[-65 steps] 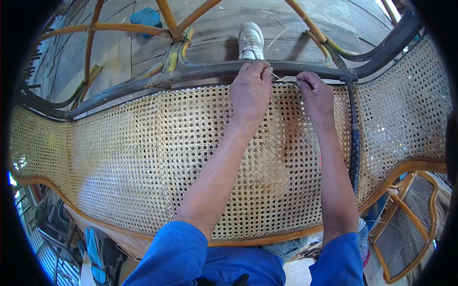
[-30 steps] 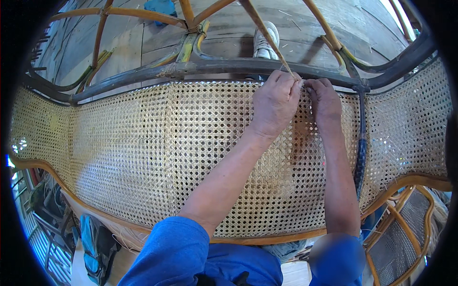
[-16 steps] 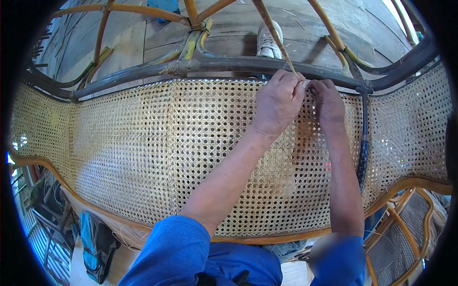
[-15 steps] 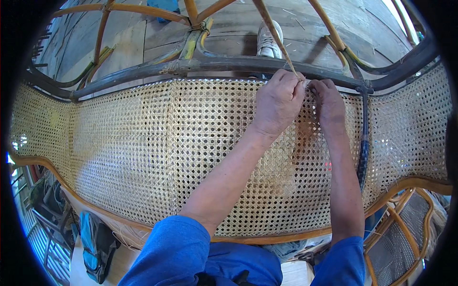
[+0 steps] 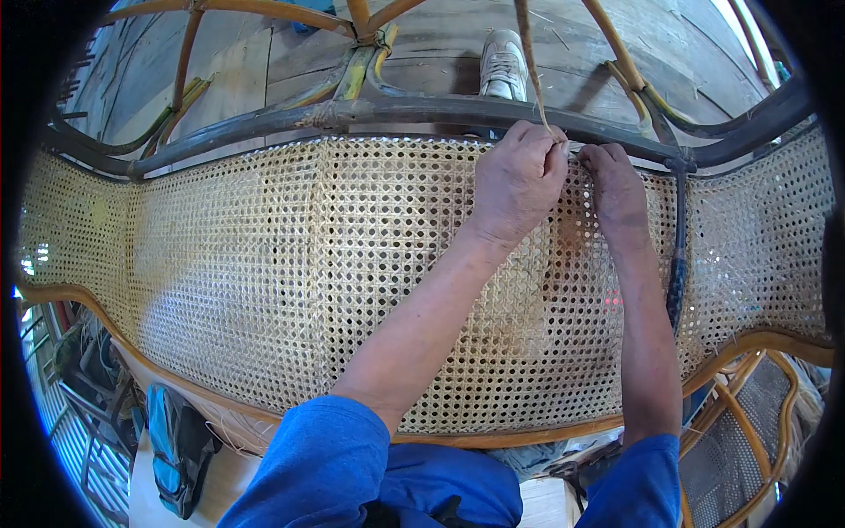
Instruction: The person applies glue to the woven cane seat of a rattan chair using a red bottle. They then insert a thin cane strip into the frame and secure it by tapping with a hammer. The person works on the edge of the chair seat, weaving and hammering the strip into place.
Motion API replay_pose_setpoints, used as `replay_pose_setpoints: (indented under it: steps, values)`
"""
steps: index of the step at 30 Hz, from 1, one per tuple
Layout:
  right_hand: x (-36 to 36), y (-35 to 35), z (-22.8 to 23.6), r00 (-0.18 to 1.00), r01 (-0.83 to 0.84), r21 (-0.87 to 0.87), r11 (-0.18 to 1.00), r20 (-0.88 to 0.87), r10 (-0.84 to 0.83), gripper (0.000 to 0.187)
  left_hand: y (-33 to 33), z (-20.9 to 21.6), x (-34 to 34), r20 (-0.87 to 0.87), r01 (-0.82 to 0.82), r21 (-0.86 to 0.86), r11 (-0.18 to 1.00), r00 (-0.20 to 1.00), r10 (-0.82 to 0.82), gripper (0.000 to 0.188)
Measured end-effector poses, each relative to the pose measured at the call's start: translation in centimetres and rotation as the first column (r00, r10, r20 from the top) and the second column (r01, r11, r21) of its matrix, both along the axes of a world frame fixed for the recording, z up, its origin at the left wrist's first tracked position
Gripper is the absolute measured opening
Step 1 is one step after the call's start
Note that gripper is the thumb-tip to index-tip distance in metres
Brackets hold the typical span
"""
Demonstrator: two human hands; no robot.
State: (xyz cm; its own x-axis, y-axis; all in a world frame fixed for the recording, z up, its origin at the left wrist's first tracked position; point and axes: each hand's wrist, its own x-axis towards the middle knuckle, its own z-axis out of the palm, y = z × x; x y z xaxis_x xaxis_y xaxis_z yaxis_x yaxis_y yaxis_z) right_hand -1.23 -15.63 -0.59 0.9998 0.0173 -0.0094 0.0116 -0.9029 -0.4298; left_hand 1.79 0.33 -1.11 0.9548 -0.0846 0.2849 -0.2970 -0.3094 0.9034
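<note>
A wide panel of woven cane webbing (image 5: pixel 396 264) stretches before me, its far edge running along a dark pole (image 5: pixel 422 109) of the furniture frame. At that edge my left hand (image 5: pixel 521 180) pinches a long, thin tan cane strip (image 5: pixel 532 66) between thumb and forefinger. The strip rises past the pole and leaves the top of the picture. Just to the right, my right hand (image 5: pixel 616 189) has its fingers bent closed at the same edge. Whatever its fingertips hold is too small and hidden to make out.
Brown rattan poles (image 5: pixel 620 44) meet the frame at the far side. Beyond lies a plank floor (image 5: pixel 422 66) with a white shoe (image 5: pixel 503 66) on it. A curved rattan rim (image 5: pixel 519 435) borders the near edge. A teal and grey backpack (image 5: pixel 172 449) sits at lower left, a rattan chair (image 5: pixel 739 431) at lower right.
The cane strip has swung to stand more upright. My right hand has shifted slightly right, a little farther from the left hand, which keeps its pinch at the edge.
</note>
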Motion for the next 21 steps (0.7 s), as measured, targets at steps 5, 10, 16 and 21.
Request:
replay_pose_setpoints:
  steps: [5,10,16,21]
  values:
    - [-0.2,0.9,0.1,0.999,-0.027,-0.167,0.986,0.042,0.034,0.017,0.0,-0.2,0.0,-0.007,-0.008,-0.021,1.000,1.000,0.008,0.005]
    - [0.0,1.6,0.5,0.993,-0.110,-0.319,0.941,0.000,0.116,0.012,-0.1,-0.5,-0.1,-0.004,-0.013,-0.003,1.000,1.000,0.013,0.005]
    - [0.7,0.8,0.6,0.992,-0.124,-0.251,0.960,-0.034,0.119,0.015,-0.1,-0.4,-0.1,-0.008,-0.022,0.048,0.999,1.000,0.023,0.005]
    - [1.7,-1.7,0.3,0.978,-0.199,0.019,0.980,-0.059,0.200,0.022,0.1,-0.6,0.1,-0.023,-0.041,0.076,0.996,0.999,0.043,0.006]
